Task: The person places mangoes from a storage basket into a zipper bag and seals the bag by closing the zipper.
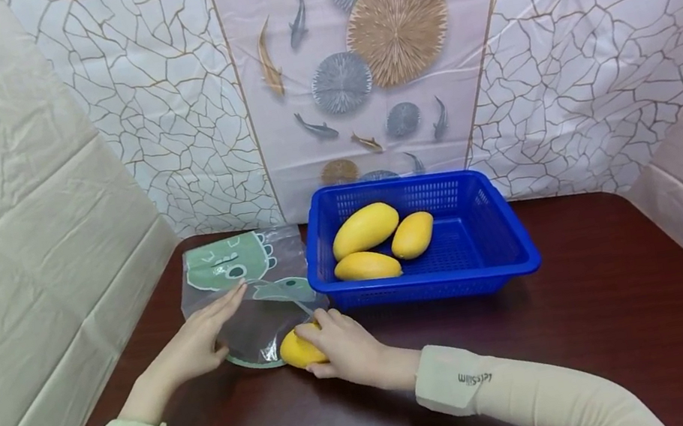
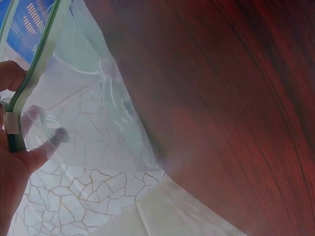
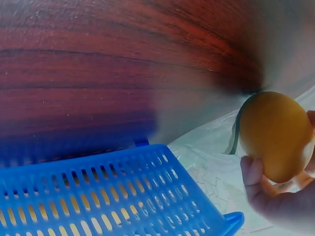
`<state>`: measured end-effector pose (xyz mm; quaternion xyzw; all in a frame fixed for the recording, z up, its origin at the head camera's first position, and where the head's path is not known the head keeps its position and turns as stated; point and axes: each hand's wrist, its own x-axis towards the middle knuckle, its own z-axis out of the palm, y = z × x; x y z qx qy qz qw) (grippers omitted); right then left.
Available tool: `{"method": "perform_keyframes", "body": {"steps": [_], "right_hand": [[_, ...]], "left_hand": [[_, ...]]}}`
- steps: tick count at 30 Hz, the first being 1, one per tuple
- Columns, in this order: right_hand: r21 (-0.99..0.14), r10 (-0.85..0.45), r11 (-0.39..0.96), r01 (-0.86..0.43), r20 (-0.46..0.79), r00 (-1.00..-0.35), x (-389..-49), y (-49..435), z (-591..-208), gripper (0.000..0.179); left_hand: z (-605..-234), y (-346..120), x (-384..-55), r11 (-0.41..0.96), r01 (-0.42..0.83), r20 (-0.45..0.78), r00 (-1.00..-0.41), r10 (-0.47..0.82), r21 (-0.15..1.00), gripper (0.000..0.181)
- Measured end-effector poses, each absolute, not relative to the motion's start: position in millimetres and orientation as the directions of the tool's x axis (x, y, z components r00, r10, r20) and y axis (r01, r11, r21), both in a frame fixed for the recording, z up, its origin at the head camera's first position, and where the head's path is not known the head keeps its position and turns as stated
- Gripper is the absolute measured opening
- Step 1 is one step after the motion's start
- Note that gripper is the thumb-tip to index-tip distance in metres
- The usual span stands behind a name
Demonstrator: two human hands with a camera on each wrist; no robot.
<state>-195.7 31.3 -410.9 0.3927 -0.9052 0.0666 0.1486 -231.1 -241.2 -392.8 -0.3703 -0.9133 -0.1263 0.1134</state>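
A clear plastic zip bag [image 1: 245, 325] with green cartoon prints lies on the table, its green-edged mouth facing me. My left hand [image 1: 202, 340] holds the left side of that mouth; in the left wrist view, the zip edge [image 2: 37, 64] passes between the digits, some showing through the plastic. At the right of the mouth, a yellow mango [image 1: 300, 348] is gripped by my right hand [image 1: 346, 345], with thumb and fingers round it. The right wrist view shows the mango [image 3: 273, 135] against the bag's green edge. How far it is inside I cannot tell.
A blue slotted basket [image 1: 476, 273] stands behind and to the right of the bag, close beside it. Inside are three yellow mangoes [image 1: 365, 229], grouped at its left. Patterned cloth [image 1: 178, 104] hangs behind the dark red-brown table [image 1: 608, 288].
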Motion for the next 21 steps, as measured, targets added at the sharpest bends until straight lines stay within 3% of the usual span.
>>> {"method": "perform_keyframes", "body": {"steps": [5, 13, 21], "right_hand": [[0.081, -0.710, 0.672, -0.736, 0.351, -0.610, -189, 28, -410, 0.038], [0.148, -0.707, 0.703, -0.696, 0.248, -0.662, -176, 20, -404, 0.050], [0.218, -0.708, 0.705, -0.675, 0.255, -0.658, -172, 6, -404, 0.053]], "left_hand": [[-393, -240, -231, 0.691, 0.706, 0.300, -0.700, 0.648, 0.153, 0.100], [-394, -239, -228, 0.719, 0.673, 0.272, -0.735, 0.621, 0.175, 0.100], [-395, -241, -226, 0.705, 0.691, 0.315, -0.712, 0.627, 0.158, 0.102]]}}
